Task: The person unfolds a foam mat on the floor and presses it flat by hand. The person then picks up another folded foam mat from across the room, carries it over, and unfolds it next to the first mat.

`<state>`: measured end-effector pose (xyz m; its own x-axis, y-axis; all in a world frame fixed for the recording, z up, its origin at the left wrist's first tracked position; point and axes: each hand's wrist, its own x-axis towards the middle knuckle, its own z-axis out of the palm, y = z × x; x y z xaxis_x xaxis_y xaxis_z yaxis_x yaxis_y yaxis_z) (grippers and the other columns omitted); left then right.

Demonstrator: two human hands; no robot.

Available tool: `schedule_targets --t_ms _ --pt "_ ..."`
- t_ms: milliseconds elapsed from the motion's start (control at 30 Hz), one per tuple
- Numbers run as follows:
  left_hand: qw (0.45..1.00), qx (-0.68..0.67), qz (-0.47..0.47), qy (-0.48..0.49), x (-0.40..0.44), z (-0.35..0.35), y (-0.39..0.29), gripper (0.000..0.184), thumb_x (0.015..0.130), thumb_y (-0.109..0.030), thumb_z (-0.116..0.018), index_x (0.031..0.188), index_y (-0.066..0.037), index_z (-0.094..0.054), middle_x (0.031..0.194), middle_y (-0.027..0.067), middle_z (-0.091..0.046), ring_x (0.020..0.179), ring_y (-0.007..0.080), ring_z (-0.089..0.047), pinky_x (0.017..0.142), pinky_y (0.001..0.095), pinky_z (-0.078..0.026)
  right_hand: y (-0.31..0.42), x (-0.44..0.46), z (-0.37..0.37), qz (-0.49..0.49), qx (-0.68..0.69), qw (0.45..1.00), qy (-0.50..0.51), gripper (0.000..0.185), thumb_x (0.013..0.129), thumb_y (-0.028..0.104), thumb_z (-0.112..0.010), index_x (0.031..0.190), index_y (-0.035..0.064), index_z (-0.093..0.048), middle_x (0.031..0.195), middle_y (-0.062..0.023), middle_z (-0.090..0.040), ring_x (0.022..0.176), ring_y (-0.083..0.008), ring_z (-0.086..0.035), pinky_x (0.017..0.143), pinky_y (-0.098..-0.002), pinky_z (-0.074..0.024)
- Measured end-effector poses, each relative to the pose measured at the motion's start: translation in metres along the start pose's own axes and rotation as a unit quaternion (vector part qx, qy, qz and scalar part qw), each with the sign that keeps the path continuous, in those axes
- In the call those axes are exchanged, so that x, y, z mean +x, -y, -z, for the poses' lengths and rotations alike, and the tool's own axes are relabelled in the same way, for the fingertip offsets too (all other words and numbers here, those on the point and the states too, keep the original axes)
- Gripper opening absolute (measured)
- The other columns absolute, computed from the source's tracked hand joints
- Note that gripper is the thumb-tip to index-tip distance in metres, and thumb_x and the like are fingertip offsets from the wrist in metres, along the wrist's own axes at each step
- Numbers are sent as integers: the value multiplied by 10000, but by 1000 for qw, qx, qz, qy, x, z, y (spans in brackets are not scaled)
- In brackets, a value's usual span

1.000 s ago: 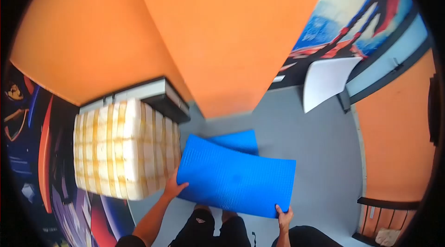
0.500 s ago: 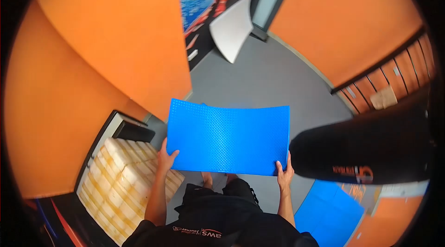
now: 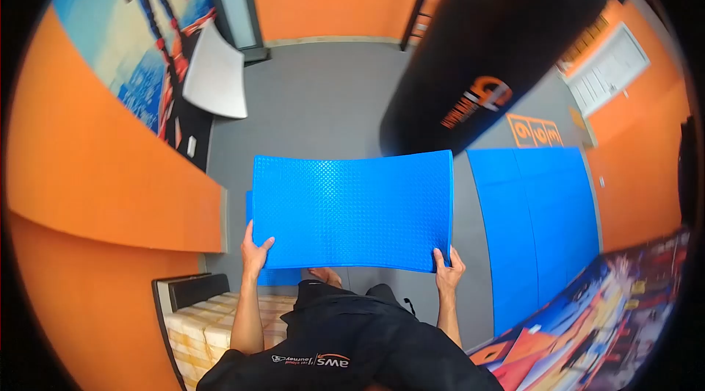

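A blue foam mat (image 3: 352, 211) with a bumpy, diamond-like texture is held out flat in front of my body, bowed slightly along its length. My left hand (image 3: 256, 251) grips its near left corner, thumb on top and fingers underneath. At the near right corner my right hand (image 3: 446, 266) pinches the edge in the same way. Below the held mat, another blue piece (image 3: 279, 276) on the floor shows partly past its left and near edges; the rest of it is hidden.
A black punching bag (image 3: 477, 60) hangs ahead to the right. Blue mats (image 3: 532, 222) cover the floor at the right. A white curved panel (image 3: 214, 75) leans at the left wall. Beside my left arm stands a yellow-and-white checked padded block (image 3: 205, 325).
My view has turned to the right, bringing the punching bag ahead and more of the floor mats into sight. Both hands still hold the blue mat.
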<state>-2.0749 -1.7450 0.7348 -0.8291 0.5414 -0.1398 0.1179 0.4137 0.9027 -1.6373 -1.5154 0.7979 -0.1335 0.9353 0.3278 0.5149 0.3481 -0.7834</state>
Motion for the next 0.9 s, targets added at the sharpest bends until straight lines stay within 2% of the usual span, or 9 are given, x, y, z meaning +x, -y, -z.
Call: schedule_targets --t_ms 167,267,367,467,567,600,733,900 --pt "992 24 -43 114 -36 -64 -44 792 739 -41 -813 1441 -25 -447 1251 222 -651 1138 305 -648 978 407 -509 -34 -71 92 -75 -65 988 -121 241 822 131 -794 979 -25 -699 870 -155 -718 762 -246 -701 721 -364 -539" --pt "980 68 -102 154 -73 -103 -52 786 733 -40 -815 1432 -22 -456 1239 223 -658 1122 303 -658 964 402 -518 -54 -121 144 -133 -96 972 -165 242 810 173 -812 918 -7 -692 814 -153 -712 712 -251 -697 679 -377 -536" --pt "970 71 -113 202 -122 -138 -57 767 734 -37 -811 1420 -19 -469 1238 221 -659 1126 299 -658 964 399 -518 -71 -176 196 -196 -113 953 -201 246 810 195 -816 907 6 -693 763 -143 -703 672 -247 -688 655 -378 -532" --pt "957 45 -131 255 -168 -169 -64 744 740 -31 -802 1412 -18 -481 1243 215 -658 1123 290 -659 963 394 -517 -93 -227 241 -192 -125 939 -257 251 809 209 -820 867 10 -677 730 -131 -693 633 -239 -671 623 -381 -518" --pt "946 57 -120 296 -217 -191 -90 733 748 -26 -794 1411 -14 -482 1246 211 -657 1116 281 -660 962 393 -516 -94 -271 286 -277 -142 913 -264 286 812 233 -821 815 8 -644 713 -130 -682 611 -228 -655 596 -386 -498" --pt "941 58 -120 310 -230 -196 -96 731 750 -25 -793 1411 -13 -482 1247 211 -656 1114 279 -660 961 393 -515 -95 -283 296 -289 -171 901 -276 326 818 258 -814 780 6 -610 697 -134 -670 595 -228 -641 585 -392 -482" --pt "923 56 -152 350 -255 -229 -98 731 752 -25 -791 1413 -9 -480 1248 215 -654 1112 278 -659 961 394 -514 -104 -325 324 -273 -170 883 -341 328 818 270 -809 778 7 -619 697 -140 -668 594 -240 -638 593 -393 -482" --pt "892 86 -169 411 -262 -274 -110 740 746 -43 -800 1413 -6 -480 1249 228 -650 1123 292 -655 972 396 -507 -106 -357 335 -324 -179 848 -379 314 820 262 -802 801 -4 -637 703 -151 -677 618 -256 -661 609 -392 -495"
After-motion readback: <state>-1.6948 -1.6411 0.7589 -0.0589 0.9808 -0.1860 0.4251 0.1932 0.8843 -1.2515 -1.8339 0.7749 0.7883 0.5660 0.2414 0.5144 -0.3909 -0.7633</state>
